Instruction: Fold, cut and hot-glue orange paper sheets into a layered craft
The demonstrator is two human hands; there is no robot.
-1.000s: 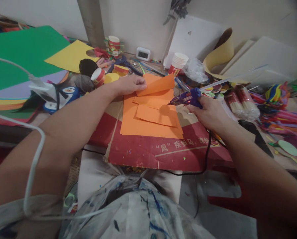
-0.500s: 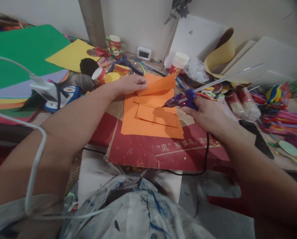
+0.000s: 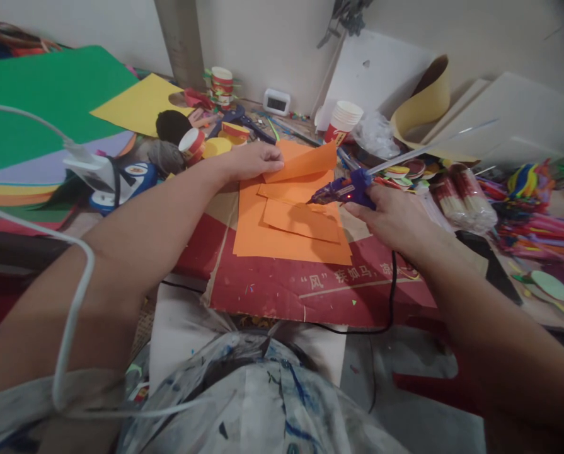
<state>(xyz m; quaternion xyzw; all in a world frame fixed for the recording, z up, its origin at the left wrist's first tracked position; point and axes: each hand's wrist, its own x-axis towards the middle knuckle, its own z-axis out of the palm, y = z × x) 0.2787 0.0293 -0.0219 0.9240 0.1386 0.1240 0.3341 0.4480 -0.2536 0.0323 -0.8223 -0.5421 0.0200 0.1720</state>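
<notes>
My left hand [image 3: 250, 162] pinches the raised edge of an orange paper sheet [image 3: 305, 162] and holds it lifted off the pile. Below it lie more orange paper sheets [image 3: 286, 236], overlapping on a red cardboard sheet [image 3: 310, 287]. My right hand [image 3: 395, 214] grips a blue glue gun [image 3: 345, 189] with a small red light on it. Its nozzle points left and touches or hovers just over the orange sheet under the lifted flap. A clear glue stick juts from the gun's back, up to the right.
Green, yellow and purple foam sheets [image 3: 50, 101] lie at the far left, with a white charger [image 3: 90, 170] and cable. Paper cups [image 3: 341, 121], tape rolls [image 3: 191, 142], a bundle of sticks [image 3: 461, 198] and bright straws [image 3: 537, 221] crowd the back and right. The gun's black cord [image 3: 392, 296] hangs off the front edge.
The glue gun's nozzle has slid left along the orange paper under the lifted flap. My left hand has kept its hold on the raised sheet.
</notes>
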